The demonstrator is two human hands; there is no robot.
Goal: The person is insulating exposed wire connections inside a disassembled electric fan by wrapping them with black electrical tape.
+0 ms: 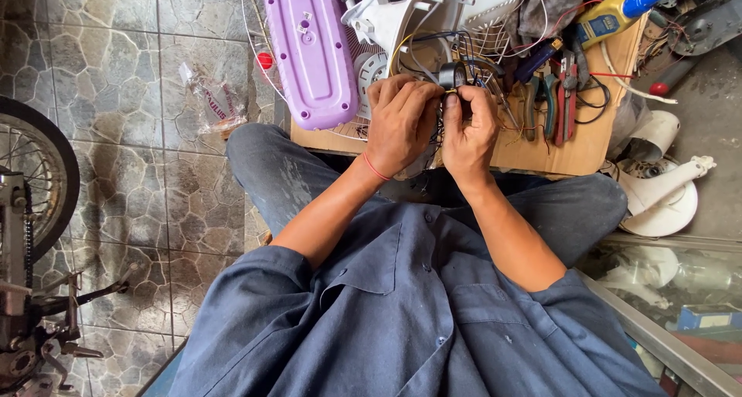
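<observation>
Both hands work over the wooden counter (572,153): the left hand (400,122) and right hand (469,126) pinch closed on a small black roll of tape (451,75), held close to the tangled coloured wires (433,45) beside a purple plastic casing (309,49).

Two hands, left (399,122) and right (469,130). One purple plastic housing (311,49), one white fan base (661,196), one blue-tipped yellow bottle (618,10), two pliers (558,95), one motorcycle wheel (35,173), one plastic bag (212,99).
</observation>
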